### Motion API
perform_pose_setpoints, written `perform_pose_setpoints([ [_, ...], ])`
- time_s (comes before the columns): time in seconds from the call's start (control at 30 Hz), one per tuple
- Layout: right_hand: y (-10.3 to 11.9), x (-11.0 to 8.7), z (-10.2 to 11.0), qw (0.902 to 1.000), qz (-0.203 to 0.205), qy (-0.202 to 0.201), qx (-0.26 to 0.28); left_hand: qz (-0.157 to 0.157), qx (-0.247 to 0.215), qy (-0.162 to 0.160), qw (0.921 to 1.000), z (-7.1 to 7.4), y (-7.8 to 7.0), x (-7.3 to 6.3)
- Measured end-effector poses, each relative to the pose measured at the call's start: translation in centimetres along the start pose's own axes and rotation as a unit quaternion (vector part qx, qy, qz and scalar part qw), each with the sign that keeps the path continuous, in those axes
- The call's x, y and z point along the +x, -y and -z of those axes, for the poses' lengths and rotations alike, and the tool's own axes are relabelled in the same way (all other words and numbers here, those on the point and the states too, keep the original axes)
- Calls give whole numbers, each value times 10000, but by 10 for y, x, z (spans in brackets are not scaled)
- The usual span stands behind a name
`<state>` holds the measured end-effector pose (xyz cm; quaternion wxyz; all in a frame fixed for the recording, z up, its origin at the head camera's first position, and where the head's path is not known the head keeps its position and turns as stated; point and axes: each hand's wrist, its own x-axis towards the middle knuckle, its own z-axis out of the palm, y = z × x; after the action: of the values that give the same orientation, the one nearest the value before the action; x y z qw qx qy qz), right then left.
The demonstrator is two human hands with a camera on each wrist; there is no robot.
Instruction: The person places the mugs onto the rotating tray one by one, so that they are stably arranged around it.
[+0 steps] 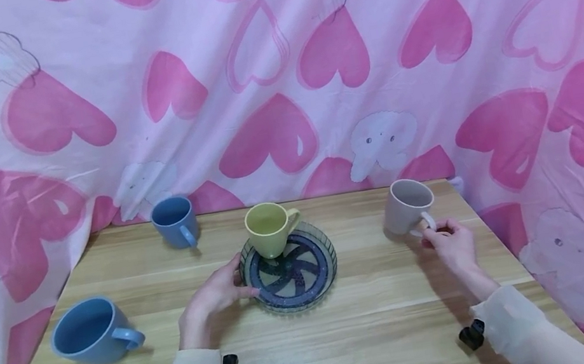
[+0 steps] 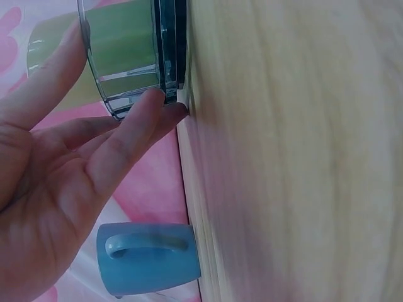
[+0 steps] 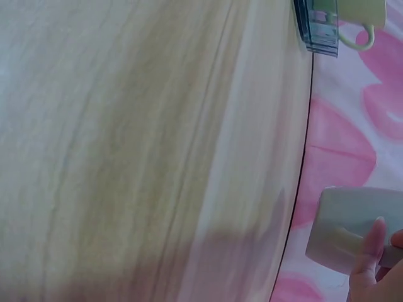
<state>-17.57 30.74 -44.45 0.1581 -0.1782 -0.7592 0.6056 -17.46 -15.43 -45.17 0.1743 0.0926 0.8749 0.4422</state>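
Heart-print cloth behind a wooden worktop: mug held by its handle alone

The right hand pinches the handle of the grey mug, which tilts and seems lifted off the worktop at the right; a grip so far to one side could let it swing or slip. Near the middle, the left hand spreads thumb and fingers wide against the side of the glass dish. A hard push there could skid the dish. The yellow mug sits inside, off-centre towards the far side, so a jolt might topple it.
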Motion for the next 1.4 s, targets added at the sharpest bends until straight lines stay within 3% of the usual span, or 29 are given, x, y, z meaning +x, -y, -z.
perform_pose_setpoints([
  [0.27,7,-4,-3,9999,-32,158,-23,100,103,33,9999,0,0,-2],
  [0.47,17,-10,-6,9994,-44,325,-101,-130,29,13,9999,3,0,-1],
  [0.63,21,-17,-13,9980,50,608,-184,-271,285,-62,9992,6,1,-3],
  [0.9,23,-31,-29,9932,105,1119,-318,-477,556,-113,9973,7,3,-2],
  [1.4,28,-52,-69,9878,271,1536,56,-477,281,47,9985,7,2,-1],
])
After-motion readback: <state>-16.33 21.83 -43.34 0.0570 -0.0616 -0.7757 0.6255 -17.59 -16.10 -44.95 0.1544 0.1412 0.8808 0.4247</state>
